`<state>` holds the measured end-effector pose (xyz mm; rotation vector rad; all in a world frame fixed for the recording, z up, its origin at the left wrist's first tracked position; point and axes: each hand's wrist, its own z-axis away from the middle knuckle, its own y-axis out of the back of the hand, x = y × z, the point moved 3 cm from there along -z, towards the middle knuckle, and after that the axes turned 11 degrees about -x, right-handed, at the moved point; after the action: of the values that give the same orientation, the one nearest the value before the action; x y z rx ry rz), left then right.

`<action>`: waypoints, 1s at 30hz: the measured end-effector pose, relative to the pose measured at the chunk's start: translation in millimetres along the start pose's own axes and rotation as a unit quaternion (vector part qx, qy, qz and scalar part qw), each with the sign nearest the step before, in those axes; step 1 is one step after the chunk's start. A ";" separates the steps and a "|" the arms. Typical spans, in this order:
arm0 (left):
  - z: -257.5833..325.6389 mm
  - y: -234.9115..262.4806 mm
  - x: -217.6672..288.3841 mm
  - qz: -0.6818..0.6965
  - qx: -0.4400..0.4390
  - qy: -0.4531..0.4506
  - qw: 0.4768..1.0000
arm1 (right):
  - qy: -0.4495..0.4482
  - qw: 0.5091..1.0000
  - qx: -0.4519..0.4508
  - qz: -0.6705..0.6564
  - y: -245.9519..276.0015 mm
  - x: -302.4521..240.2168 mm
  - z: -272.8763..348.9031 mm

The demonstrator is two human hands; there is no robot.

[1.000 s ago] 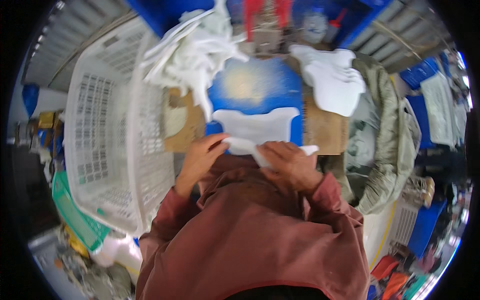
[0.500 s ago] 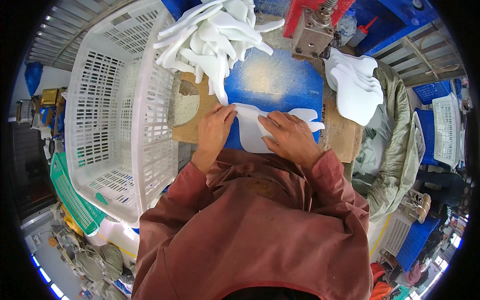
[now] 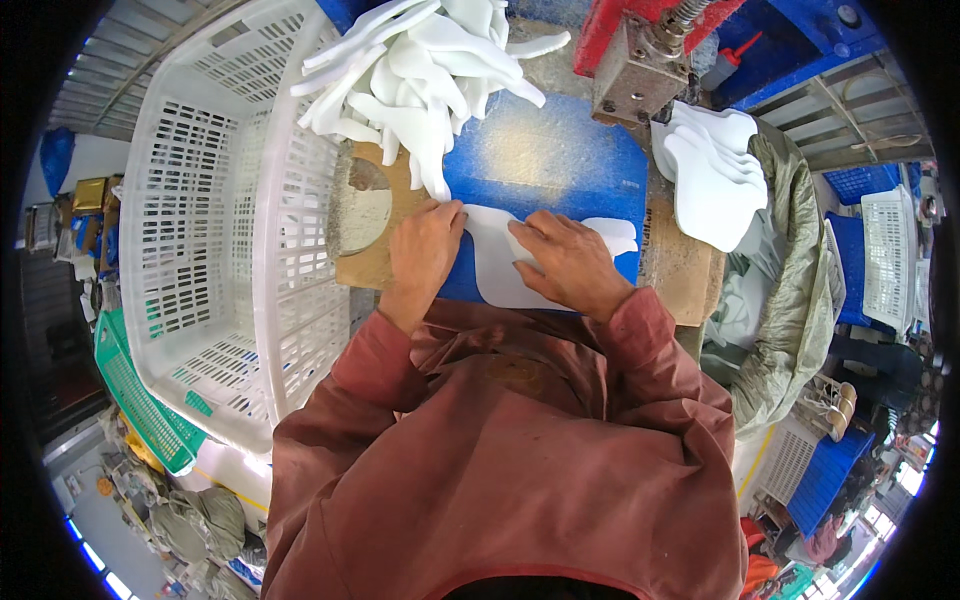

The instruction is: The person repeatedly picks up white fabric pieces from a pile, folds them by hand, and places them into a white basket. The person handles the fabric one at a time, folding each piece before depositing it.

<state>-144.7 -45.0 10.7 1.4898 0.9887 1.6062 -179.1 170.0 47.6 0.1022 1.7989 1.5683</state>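
A flat white foam piece [image 3: 505, 270] with a narrow curved end lies on a blue board [image 3: 535, 130] close in front of me. My left hand [image 3: 425, 250] is closed at its left edge, thumb and forefinger pressed together there. The pointed tip of another piece, hanging from a heap of white foam pieces [image 3: 420, 70], reaches that hand's knuckles. My right hand [image 3: 575, 265] rests palm down over the middle of the flat piece, fingers apart. It covers part of the piece, so I cannot tell how many layers lie beneath.
A neat stack of white foam pieces [image 3: 715, 185] lies at the right, beside a large greenish sack [image 3: 800, 290] holding foam. A red machine with a metal block [image 3: 640, 80] stands beyond the board. Left of me stands a white slotted basket [image 3: 270, 250].
Both hands have shifted slightly left. The lower of two narrow foam ends right of my right hand no longer shows; one end remains visible there.
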 end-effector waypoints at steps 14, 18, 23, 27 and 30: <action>-9.5 -0.5 -1.1 -0.016 -0.092 0.048 0.994 | -0.044 0.998 -0.036 0.009 -8.4 1.4 -10.5; -11.0 -1.7 -1.4 -0.024 -0.100 0.054 0.993 | -0.063 0.995 -0.071 0.029 -12.0 0.4 -16.9; -4.5 17.5 7.4 0.000 -0.078 0.064 0.995 | -0.052 0.996 -0.054 0.056 -15.4 1.7 -20.7; 5.4 31.6 31.5 0.011 -0.005 -0.039 0.999 | -0.040 0.994 -0.059 0.078 -20.9 4.9 -23.7; -2.9 11.2 49.8 0.042 -0.025 -0.147 0.988 | -0.057 0.986 -0.101 0.118 -23.0 5.9 -27.1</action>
<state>-151.3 -5.7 42.8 1.6932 0.7237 1.4056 -189.6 144.8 24.1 0.3108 1.5739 1.8633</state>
